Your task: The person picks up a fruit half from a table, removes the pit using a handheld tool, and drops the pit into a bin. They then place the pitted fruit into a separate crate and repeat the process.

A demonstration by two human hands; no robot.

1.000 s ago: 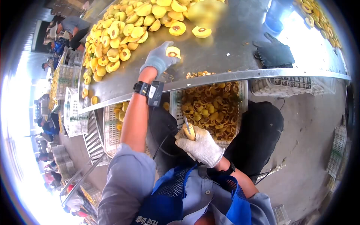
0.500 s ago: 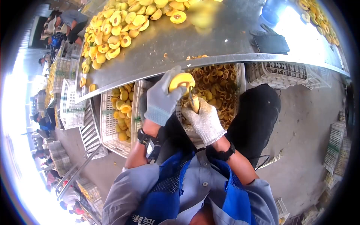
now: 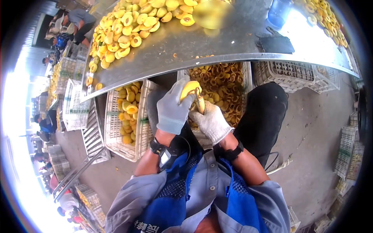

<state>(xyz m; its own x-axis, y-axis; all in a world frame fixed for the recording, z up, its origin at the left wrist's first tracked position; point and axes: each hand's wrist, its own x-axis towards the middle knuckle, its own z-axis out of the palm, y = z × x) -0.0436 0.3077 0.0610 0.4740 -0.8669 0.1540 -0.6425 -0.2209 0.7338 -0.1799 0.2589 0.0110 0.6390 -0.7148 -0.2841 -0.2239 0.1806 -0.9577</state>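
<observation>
Wrapped in a grey glove, my left hand (image 3: 175, 105) holds a yellow fruit half (image 3: 190, 90) just below the metal table's edge. My right hand (image 3: 211, 122), in a white knit glove, grips the light-coloured handle of a small tool (image 3: 201, 104). The tool's metal end meets the fruit half, and the exact contact is partly hidden by the fruit and fingers. Beneath both hands is a crate of brownish fruit scraps (image 3: 229, 83). To the left, a white crate (image 3: 144, 134) contains yellow fruit halves (image 3: 130, 110).
The metal table (image 3: 171, 52) bears a heap of yellow fruit halves (image 3: 124, 31), a dark flat object (image 3: 276, 44) and a blue container (image 3: 279, 12). Stacked crates (image 3: 291, 75) stand under its right side. A metal-barred frame (image 3: 93, 134) is at left. Other people work at far left.
The fruit half has turned in my left hand and now shows more edge-on. The tool stays against it. The whole view has shifted slightly.
</observation>
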